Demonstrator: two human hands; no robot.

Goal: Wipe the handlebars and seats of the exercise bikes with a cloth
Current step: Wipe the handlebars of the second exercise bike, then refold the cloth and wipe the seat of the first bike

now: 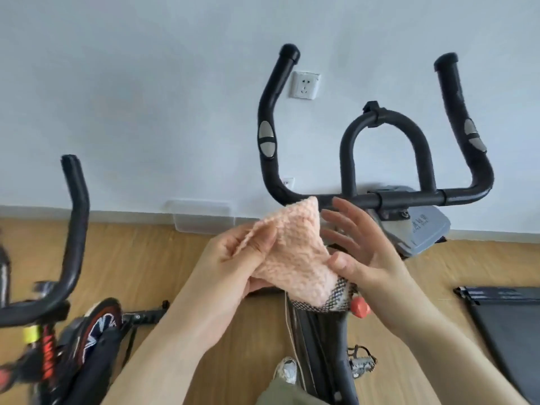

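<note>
Softness is what matters most about the cloth [292, 252]. It is a pink, fluffy, thick-piled piece with a woven black-and-white trim along its lower edge. It looks light and limp, so it should fold or bunch readily and is unlikely to slip on a bare palm. It hangs in the air at the middle of the view, just short of the handlebars [409, 197], whose crossbar runs from 12 to 3 o'clock of it.

The left hand [242, 258], at 9 o'clock of the cloth, grips its left side, with the thumb on top and the fingers curled underneath. The right hand [359, 249], at 3 o'clock, has its fingers spread straight, and its thumb lies over the cloth's lower right edge, apparently pinning it against the palm.

For wiping, it would probably work best bunched into a pad in one palm and wrapped around the tube. The bar's covering looks padded and matte, so the pile should drag a little there. The silver pulse plates on the upright grips should let it slide more easily. No seat is in view.

A grey console panel [420, 229], at 3 o'clock below the crossbar, carries white characters too blurred to read. A second bike [76, 223] stands at 8 o'clock. Its frame has red lettering on black and a yellow band, and that lettering is also unreadable. The wall socket [305, 85] at 12 o'clock bears no legible marking.
</note>
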